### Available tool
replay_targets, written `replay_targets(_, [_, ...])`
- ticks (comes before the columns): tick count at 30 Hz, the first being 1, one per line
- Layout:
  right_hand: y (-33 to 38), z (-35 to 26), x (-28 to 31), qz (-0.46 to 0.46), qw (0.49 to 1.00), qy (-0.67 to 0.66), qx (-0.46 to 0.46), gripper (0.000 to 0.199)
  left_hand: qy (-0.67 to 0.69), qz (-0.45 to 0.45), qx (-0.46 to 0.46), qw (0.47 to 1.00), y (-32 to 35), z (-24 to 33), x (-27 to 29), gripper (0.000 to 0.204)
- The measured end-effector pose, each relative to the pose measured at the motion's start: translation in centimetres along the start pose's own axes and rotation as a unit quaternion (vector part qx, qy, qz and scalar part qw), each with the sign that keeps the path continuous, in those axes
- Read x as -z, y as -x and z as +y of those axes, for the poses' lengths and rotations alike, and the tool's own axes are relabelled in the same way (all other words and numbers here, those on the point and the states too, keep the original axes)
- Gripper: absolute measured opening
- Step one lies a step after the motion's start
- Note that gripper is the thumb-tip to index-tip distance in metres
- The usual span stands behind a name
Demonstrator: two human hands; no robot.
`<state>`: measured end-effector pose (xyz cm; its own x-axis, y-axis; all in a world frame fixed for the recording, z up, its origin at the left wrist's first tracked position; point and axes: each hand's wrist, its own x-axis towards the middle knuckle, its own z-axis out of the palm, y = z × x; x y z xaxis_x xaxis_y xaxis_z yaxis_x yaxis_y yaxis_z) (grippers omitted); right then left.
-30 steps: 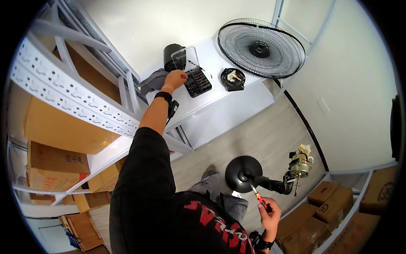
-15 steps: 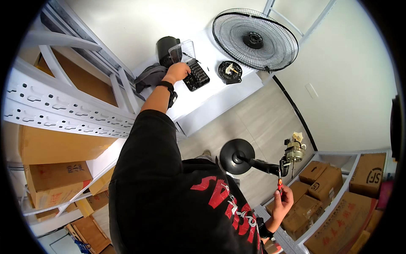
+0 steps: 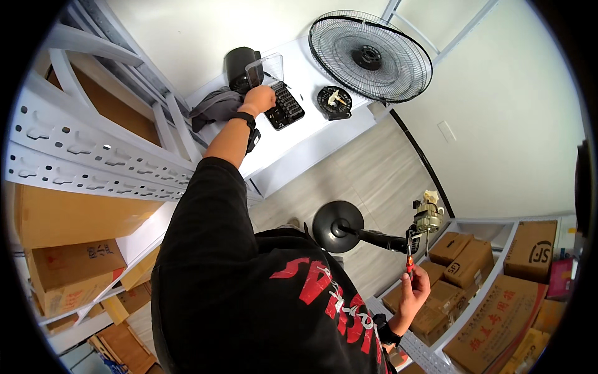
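Head view, item by item. Left hand (image 3: 260, 98): fist closed, reaching out to the black bit case (image 3: 283, 106) on the white bench (image 3: 311, 134); whether it grips a bit cannot be told. Case's clear lid (image 3: 266, 68) stands propped up, giving access to the rows. Right hand (image 3: 414, 293): closed around a red-handled screwdriver (image 3: 409, 262), tip up, close to the fan motor (image 3: 428, 215) on the black stand pole (image 3: 380, 238), round base (image 3: 337, 225) on the floor. Fan guard (image 3: 370, 56) leans against the wall, and the black round fan part (image 3: 334, 101) lies flat beside the case. Nearby: black cylinder (image 3: 240, 65), grey cloth (image 3: 215, 107), cardboard boxes (image 3: 492, 318) on shelving. Metal rack uprights (image 3: 93, 159) crowd the left arm.
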<state>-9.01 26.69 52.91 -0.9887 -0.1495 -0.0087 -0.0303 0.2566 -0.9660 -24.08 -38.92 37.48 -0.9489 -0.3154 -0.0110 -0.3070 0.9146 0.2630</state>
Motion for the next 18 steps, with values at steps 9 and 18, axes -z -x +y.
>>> replay_targets(9, [0.5, 0.0, -0.2, -0.003, 1.000, 0.000, -0.014, 0.025, -0.069, -0.067, 0.013, 0.995, -0.5, 0.5, 1.4, 0.019])
replay_targets(18, [-1.2, -1.4, -1.6, -0.022, 0.999, 0.041, 0.012, 0.022, -0.153, -0.050, -0.013, 0.987, -0.5, -2.3, 0.5, 0.025])
